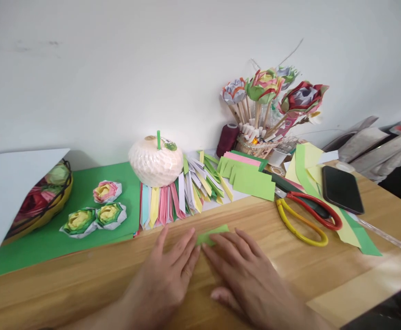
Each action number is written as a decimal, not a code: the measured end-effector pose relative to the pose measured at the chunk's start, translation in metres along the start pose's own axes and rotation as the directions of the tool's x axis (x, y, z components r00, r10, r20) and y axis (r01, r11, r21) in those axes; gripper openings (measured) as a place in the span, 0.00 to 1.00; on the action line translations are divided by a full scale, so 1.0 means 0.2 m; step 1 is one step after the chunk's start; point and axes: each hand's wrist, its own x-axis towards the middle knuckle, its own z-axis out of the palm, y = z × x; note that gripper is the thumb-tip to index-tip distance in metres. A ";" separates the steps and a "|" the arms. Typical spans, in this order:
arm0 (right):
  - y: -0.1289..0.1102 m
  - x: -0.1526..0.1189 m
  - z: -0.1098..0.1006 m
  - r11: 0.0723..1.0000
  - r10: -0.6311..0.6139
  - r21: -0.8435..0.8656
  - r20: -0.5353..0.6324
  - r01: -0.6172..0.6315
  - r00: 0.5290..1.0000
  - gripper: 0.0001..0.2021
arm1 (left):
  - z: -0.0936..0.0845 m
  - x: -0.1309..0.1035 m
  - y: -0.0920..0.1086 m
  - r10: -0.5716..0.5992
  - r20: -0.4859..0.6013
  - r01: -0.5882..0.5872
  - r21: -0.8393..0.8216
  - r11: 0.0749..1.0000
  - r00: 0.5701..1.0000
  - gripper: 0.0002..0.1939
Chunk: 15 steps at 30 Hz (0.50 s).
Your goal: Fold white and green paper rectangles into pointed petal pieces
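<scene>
While the green slip [205, 236] lies on the table [324, 275] between both hands, the right hand [247, 261] has its fingers stretched out over it, pinching nothing. Left hand [164, 263]: fingers open, at the slip's left end; can't tell if touching. Beyond: folded strips [154, 206], green cards [253, 183]. Farther right: scissors [292, 196], phone [342, 189]. Left: three paper flowers [111, 213].

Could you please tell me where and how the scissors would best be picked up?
Probably by the yellow loop of the scissors, with the right hand coming from the near side. That loop faces the person and lies on the tabletop, while the red loop overlaps other material and the blade end points away, toward the green cards.
</scene>
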 end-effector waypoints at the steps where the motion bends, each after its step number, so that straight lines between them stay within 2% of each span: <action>1: -0.01 0.01 0.00 1.000 -0.004 0.008 -0.008 0.004 1.000 0.26 | 0.00 0.00 0.00 -0.004 0.008 0.004 0.004 1.000 1.000 0.17; 8: 0.04 -0.04 0.01 0.995 0.100 0.020 -0.077 -0.099 0.992 0.16 | -0.05 -0.04 0.02 -0.024 0.060 0.019 0.080 0.997 0.998 0.15; 11: 0.08 -0.07 0.01 0.994 0.108 0.031 -0.053 -0.107 0.993 0.15 | -0.07 -0.06 0.02 -0.045 0.080 0.037 0.104 0.994 0.996 0.15; 15: 0.12 -0.10 -0.02 0.994 0.097 -0.046 -0.029 -0.098 0.995 0.17 | -0.08 -0.04 0.02 -0.033 0.076 0.024 0.119 0.993 0.997 0.14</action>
